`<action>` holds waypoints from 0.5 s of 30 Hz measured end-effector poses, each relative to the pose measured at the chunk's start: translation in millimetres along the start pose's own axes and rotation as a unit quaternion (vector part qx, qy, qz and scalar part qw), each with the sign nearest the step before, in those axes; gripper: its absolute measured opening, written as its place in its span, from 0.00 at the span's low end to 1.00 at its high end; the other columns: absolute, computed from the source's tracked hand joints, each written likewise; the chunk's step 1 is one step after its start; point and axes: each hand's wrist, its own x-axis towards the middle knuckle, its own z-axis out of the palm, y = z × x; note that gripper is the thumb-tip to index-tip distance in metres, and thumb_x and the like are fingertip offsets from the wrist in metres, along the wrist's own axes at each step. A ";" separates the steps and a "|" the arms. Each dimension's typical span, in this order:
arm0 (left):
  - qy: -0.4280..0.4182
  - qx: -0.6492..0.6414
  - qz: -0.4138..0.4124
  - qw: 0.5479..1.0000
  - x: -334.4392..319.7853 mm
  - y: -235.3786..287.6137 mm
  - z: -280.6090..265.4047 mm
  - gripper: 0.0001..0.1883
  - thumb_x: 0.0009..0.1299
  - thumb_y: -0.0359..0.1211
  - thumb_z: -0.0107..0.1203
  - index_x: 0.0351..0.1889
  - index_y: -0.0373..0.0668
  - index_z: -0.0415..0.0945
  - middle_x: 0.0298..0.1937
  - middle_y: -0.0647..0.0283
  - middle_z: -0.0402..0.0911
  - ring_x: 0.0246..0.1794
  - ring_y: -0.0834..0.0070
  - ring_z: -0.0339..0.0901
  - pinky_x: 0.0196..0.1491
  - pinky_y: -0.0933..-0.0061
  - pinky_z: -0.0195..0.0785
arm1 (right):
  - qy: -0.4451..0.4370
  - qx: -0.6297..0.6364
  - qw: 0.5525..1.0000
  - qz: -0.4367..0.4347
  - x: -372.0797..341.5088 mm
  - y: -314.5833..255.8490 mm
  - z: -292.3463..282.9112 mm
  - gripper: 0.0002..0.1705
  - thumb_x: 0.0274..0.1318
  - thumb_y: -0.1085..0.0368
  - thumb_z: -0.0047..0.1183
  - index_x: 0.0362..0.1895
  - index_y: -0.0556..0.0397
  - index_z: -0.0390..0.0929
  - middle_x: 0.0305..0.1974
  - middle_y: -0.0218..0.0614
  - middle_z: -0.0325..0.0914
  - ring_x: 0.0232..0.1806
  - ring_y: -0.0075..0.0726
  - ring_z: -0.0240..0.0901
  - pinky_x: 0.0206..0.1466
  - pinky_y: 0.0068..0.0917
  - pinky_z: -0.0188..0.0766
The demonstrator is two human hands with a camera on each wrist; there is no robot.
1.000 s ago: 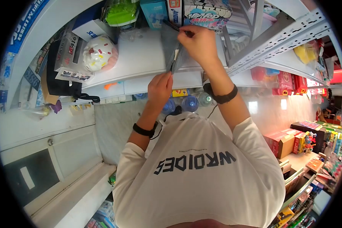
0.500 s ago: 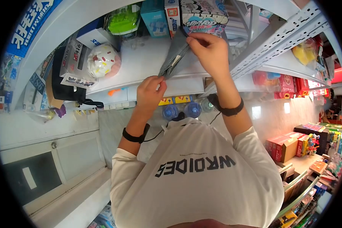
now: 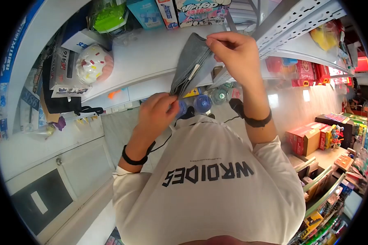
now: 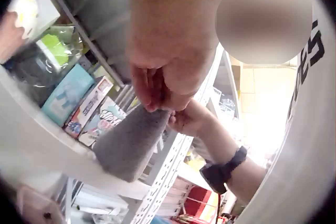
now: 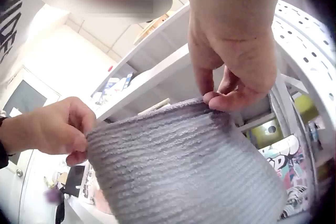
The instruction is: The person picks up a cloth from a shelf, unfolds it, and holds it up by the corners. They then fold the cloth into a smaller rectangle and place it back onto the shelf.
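A grey ribbed cloth [image 3: 189,58], folded in layers, hangs between both hands over the front of a white shelf [image 3: 139,55]. My left hand [image 3: 156,111] pinches its near corner. The right hand [image 3: 238,52] pinches the far top corner between thumb and fingertips. In the right wrist view the cloth [image 5: 178,166] spreads broad, its top edge stretched from one hand to the other. A pale strip shows between its layers in the head view. From the left wrist the cloth [image 4: 128,142] appears as a narrow grey wedge beneath the fingers.
Boxes, including a blue box [image 3: 146,14] and a graffiti-print box [image 3: 202,12], line the shelf's back. A sprinkle-patterned round toy [image 3: 93,64] sits left. A perforated metal post [image 3: 286,28] rises to the right. Bottles [image 3: 202,103] stand below the shelf.
Both hands have drawn the cloth nearer the body, away from the boxes at the back. The right hand has shifted rightward, the left hand nearer and leftward. Both corners stay pinched.
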 end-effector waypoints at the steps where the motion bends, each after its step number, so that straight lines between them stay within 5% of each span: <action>1: -0.030 0.003 0.004 1.000 2.0 8.0 -8.1 0.10 0.57 0.22 0.68 0.35 0.38 0.82 0.34 0.57 0.84 0.27 0.66 0.82 0.30 0.70 0.77 | 0.002 0.010 1.000 0.016 -6.2 -2.5 -4.3 0.11 0.55 0.67 0.65 0.40 0.62 0.87 0.28 0.32 0.85 0.29 0.19 0.76 0.34 0.19 0.72; 8: -0.156 -0.014 0.015 0.987 10.2 28.4 -23.6 0.08 0.58 0.24 0.67 0.35 0.37 0.81 0.34 0.57 0.83 0.26 0.64 0.81 0.30 0.70 0.76 | 0.001 0.057 0.986 0.154 -39.0 18.6 -29.8 0.12 0.57 0.68 0.64 0.42 0.64 0.86 0.28 0.32 0.83 0.28 0.20 0.77 0.33 0.18 0.72; 15: -0.247 -0.071 -0.024 0.966 2.5 21.7 15.4 0.07 0.60 0.24 0.65 0.36 0.34 0.81 0.32 0.57 0.83 0.27 0.64 0.82 0.31 0.70 0.77 | -0.033 0.176 0.969 0.170 -75.2 97.3 -54.2 0.18 0.56 0.75 0.57 0.51 0.66 0.82 0.32 0.33 0.84 0.30 0.23 0.78 0.35 0.21 0.75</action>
